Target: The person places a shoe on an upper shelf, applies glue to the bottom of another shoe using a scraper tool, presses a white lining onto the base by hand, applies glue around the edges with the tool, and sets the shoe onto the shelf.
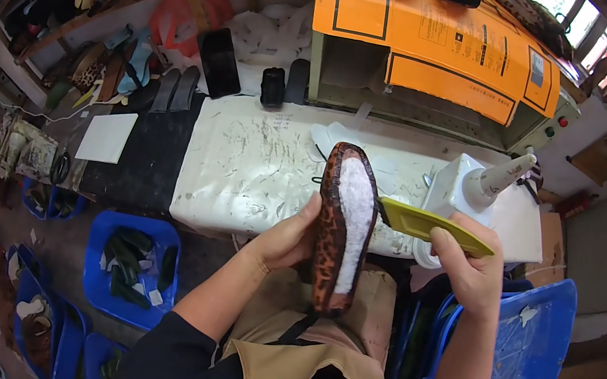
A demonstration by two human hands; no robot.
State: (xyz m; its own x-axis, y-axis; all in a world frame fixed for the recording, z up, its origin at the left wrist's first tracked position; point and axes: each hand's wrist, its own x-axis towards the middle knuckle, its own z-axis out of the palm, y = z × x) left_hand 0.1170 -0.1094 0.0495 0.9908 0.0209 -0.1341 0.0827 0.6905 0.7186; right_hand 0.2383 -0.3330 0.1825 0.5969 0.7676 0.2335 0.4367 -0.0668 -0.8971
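Note:
My left hand (287,237) is closed around the side of a leopard-print shoe (325,230), held sole side up with its toe pointing away from me. A fuzzy white filler strip (353,215) runs along the middle of its underside, inside a dark border. In my right hand (468,271) is a brush with a flat yellow-green handle (427,223), gripped between thumb and fingers. Its dark tip meets the shoe's right edge; whether it presses on the border I cannot tell. The fingers behind the shoe are hidden.
A white container with a cone spout (456,188) stands right on the white-covered bench (242,170). Behind is a machine box topped with orange cardboard (443,44). Blue bins (100,235) flank me, the right one (557,340) close to my forearm. Shoe parts crowd the left shelf.

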